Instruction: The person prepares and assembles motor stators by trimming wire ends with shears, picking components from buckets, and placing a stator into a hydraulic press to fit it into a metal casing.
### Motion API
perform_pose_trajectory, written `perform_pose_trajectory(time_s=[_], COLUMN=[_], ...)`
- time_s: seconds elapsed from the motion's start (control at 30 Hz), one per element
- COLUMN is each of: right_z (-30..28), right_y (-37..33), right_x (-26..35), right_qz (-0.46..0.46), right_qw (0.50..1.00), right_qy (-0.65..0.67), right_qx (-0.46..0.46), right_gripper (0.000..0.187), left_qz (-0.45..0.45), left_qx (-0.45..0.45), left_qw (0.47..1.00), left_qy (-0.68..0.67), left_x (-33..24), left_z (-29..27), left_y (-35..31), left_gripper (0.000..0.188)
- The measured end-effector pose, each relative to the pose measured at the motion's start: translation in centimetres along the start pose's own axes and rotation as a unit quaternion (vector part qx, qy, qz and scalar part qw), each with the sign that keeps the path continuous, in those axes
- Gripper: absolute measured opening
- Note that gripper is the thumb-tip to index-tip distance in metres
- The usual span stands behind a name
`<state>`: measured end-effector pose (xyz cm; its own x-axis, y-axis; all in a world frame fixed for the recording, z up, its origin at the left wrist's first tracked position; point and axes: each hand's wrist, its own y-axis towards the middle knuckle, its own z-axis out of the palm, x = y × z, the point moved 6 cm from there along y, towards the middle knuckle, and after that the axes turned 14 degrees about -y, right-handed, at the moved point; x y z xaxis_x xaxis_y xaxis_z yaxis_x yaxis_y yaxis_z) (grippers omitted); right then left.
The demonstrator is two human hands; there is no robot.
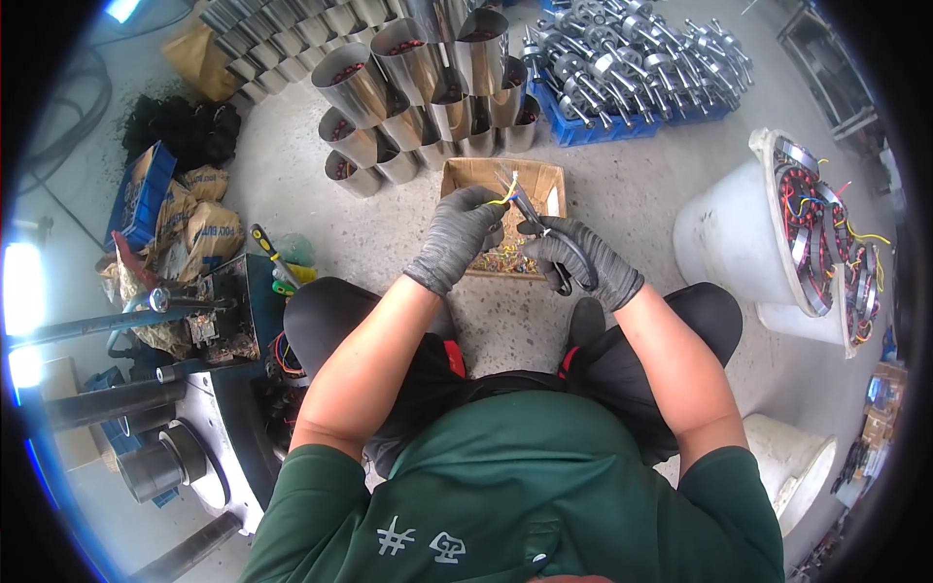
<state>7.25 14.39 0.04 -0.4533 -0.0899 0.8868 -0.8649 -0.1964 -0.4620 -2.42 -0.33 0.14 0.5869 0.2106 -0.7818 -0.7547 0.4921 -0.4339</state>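
Note:
In front of me, my left hand [455,238], in a dark grey glove, pinches a few thin yellow and blue wires [507,193]. Their upper ends stick out past the fingertips. My right hand [595,260], gloved the same way, is closed on the black handles of a pair of scissors [526,206]. The blades point up and left, close beside the wires; whether they touch them I cannot tell. Both hands are above an open cardboard box [546,185], whose bottom is strewn with small coloured wire scraps [513,260].
Steel cylinders [350,92] are stacked ahead, several with red windings inside. Blue crates [583,131] at the far right hold metal shafts. A white bucket [724,233] of wired stators lies at right. Left stand a machine [219,428] and a screwdriver [277,255].

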Motion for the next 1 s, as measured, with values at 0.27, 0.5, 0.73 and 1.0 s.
perform_pose_trajectory(time_s=[0.27,0.5,0.73,1.0], right_z=[-0.1,0.2,-0.3,-1.9], right_y=[0.7,-0.1,-0.1,0.4], right_x=[-1.8,-0.5,-0.6,-1.2], right_qz=[0.005,-0.041,-0.008,0.043], right_qw=[0.999,0.997,0.998,0.996], right_qy=[-0.018,0.024,-0.031,-0.016], right_qx=[-0.041,-0.057,-0.047,-0.077], right_gripper=[0.032,0.046,0.048,0.025], left_qz=[0.036,0.106,0.08,0.036], left_qx=[0.027,0.037,0.054,0.062], left_qw=[0.994,0.982,0.953,0.935], left_qy=[0.104,0.15,0.286,0.346], left_x=[-0.7,0.0,0.2,0.4], left_z=[-0.1,-1.3,-0.7,0.2], left_y=[-0.1,1.1,0.1,-0.7], left_gripper=[0.025,0.024,0.027,0.023])
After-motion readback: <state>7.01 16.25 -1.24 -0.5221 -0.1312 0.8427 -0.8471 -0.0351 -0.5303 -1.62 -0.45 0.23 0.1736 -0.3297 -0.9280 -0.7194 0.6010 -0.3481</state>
